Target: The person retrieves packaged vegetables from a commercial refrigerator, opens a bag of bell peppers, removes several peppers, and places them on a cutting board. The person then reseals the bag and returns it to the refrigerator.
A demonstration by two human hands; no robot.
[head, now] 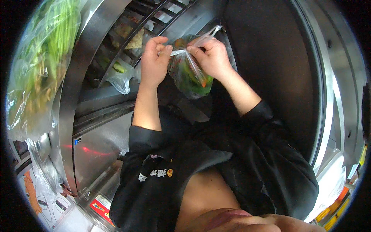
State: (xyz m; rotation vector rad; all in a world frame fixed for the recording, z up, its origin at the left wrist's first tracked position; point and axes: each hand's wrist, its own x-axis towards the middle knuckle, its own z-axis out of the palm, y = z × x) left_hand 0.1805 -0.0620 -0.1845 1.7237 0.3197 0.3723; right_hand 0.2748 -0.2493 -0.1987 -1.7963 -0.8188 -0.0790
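Observation:
A clear plastic bag [189,82] hangs in front of me, with green and orange-red vegetables inside, perhaps peppers. Its neck is gathered and twisted into thin strips. My left hand [155,63] pinches one strip between thumb and forefinger. On the other side, my right hand [213,56] grips the opposite strip near the neck, and its loose knotted-looking end sticks up beyond the fingers. The two hands are a short way apart, with the neck of the bag between them. Plastic and fingers partly hide the contents.
At left is an open steel cabinet with a dark wire rack [143,21] and a small bag of green vegetable [118,69]. A large bag of long green stalks [47,49] lies far left. A dark door panel [269,58] stands close on my right. A red box [101,208] sits lower left.

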